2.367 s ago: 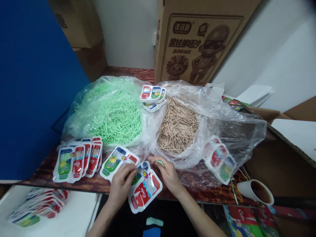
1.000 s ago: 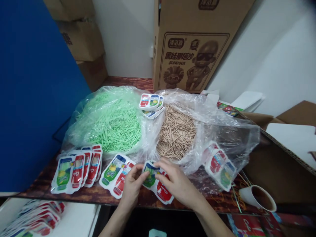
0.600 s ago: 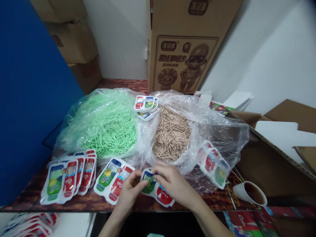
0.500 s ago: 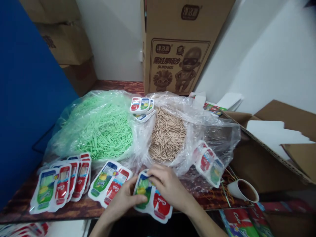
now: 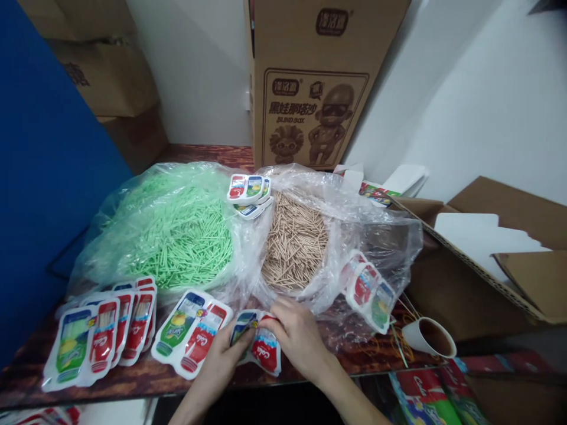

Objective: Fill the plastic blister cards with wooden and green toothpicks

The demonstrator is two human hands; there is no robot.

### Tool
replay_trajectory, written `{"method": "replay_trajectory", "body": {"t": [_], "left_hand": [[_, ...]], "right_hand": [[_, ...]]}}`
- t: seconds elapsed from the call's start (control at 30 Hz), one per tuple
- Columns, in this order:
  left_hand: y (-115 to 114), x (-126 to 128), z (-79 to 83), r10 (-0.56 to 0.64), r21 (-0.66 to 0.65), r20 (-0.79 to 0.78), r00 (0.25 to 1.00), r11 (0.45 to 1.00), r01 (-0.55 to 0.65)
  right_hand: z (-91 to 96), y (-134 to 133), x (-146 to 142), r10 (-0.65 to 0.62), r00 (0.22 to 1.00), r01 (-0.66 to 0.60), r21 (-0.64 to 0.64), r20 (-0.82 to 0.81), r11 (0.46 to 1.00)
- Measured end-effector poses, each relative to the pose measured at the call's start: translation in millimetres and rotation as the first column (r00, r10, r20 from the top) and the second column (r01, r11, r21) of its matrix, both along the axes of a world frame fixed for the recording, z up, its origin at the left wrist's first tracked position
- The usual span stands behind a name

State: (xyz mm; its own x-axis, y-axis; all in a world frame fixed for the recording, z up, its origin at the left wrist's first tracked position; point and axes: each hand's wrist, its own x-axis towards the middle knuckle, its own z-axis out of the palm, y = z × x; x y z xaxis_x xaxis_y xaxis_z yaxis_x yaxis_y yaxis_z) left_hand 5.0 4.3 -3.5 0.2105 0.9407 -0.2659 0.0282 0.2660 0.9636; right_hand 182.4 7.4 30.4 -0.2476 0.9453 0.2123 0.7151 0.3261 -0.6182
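A twin-bottle packet, one half green and blue, the other red with "Cola", is held at the table's front edge. My left hand grips its left side, the thumb lying across the green half. The fingers of my right hand pinch the top of the red half. Just left of my left hand lies a similar packet flat on the table. Behind my hands sit brown sticks in an open clear plastic bag, with green sticks in another bag to the left.
Stacked filled packets lie at the left front. More packets rest on the bags and at the right. A paper cup of dark liquid is tipped beside an open carton. A tall cardboard box stands behind.
The packet in my hands has turned and tilted, its green half now mostly covered by my left hand. My right fingers have shifted from the green half to the red half's top.
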Motion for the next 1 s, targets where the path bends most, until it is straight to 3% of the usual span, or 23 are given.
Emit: {"method": "replay_trajectory", "body": {"t": [0.23,0.33,0.47,0.53,0.6,0.67,0.73,0.8,0.87,1.0], "left_hand": [[4.7,5.0,-9.5,-0.014,-0.080,0.049,0.999,0.997,0.018],[4.2,7.9,-8.7,0.041,-0.039,0.017,0.999,0.998,-0.041],[0.3,6.3,-7.8,0.094,-0.047,0.001,0.996,0.994,-0.094],[-1.3,2.8,-9.0,0.098,-0.084,0.011,0.995,0.992,-0.096],[-2.7,-0.4,-10.6,0.111,-0.117,0.015,0.994,0.987,-0.108],[-4.3,-1.7,-11.7,0.137,-0.145,0.023,0.990,0.981,-0.132],[-6.3,-0.6,-12.5,0.161,-0.166,0.044,0.986,0.974,-0.152],[-8.5,1.7,-13.6,0.191,-0.178,0.065,0.979,0.968,-0.177],[-10.3,3.1,-15.7,0.208,-0.190,0.072,0.976,0.963,-0.191],[-11.8,-1.2,-22.4,0.240,-0.189,0.045,0.970,0.955,-0.228]], "right_hand": [[-7.3,-4.4,-3.7,-0.081,0.995,0.081,0.004,-0.058,0.997],[-10.3,-3.7,-2.8,-0.081,0.989,0.070,-0.089,-0.126,0.994],[-12.3,9.5,10.6,-0.036,0.962,-0.042,-0.277,-0.270,0.960],[-13.4,23.2,21.6,-0.121,0.953,0.034,-0.300,-0.276,0.953],[-15.8,40.4,30.8,-0.288,0.948,0.249,-0.244,-0.137,0.937],[-19.8,58.5,34.0,-0.447,0.888,0.459,-0.145,0.109,0.876],[-24.7,74.6,29.2,-0.525,0.781,0.575,-0.061,0.338,0.816],[-29.7,87.2,18.3,-0.539,0.702,0.618,-0.022,0.466,0.786],[-33.9,96.1,6.4,-0.547,0.679,0.638,-0.025,0.490,0.770],[-37.3,104.4,-0.5,-0.576,0.707,0.670,-0.129,0.410,0.731]]}}
